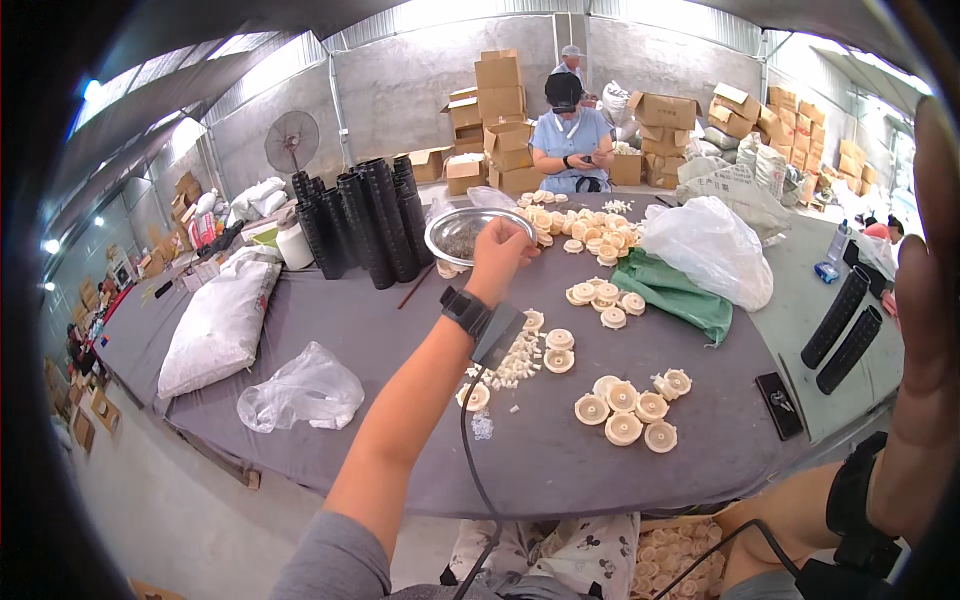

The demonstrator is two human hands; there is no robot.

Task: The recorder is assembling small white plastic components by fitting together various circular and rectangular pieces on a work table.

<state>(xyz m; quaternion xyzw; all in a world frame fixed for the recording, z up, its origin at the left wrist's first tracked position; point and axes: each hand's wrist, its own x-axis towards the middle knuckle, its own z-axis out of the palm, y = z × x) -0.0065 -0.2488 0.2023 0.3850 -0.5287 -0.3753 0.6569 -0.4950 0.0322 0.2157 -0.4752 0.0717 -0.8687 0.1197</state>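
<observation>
My left hand (503, 252) reaches over the right rim of a round steel bowl (436, 236). Its fingers are curled together, and what they hold, if anything, is hidden. Small dull bits, too small to name, lie in the bowl. Close to the camera at the right edge, my right hand (925, 290) is raised, its visible fingers stretched upward and cut off by the frame. Below my left wrist lie small white plastic pieces (515, 362) and cream round plastic parts (559, 360). More cream round parts (623, 428) sit in a cluster nearer me.
Black ribbed tubes (375, 230) stand at the back left of the cloth-covered table (420, 470). A white sack (220, 325), clear bag (303, 388), green sack (680, 295) and phone (779, 406) lie around. Across the table sits another person (572, 140). Cables hang from my wrists.
</observation>
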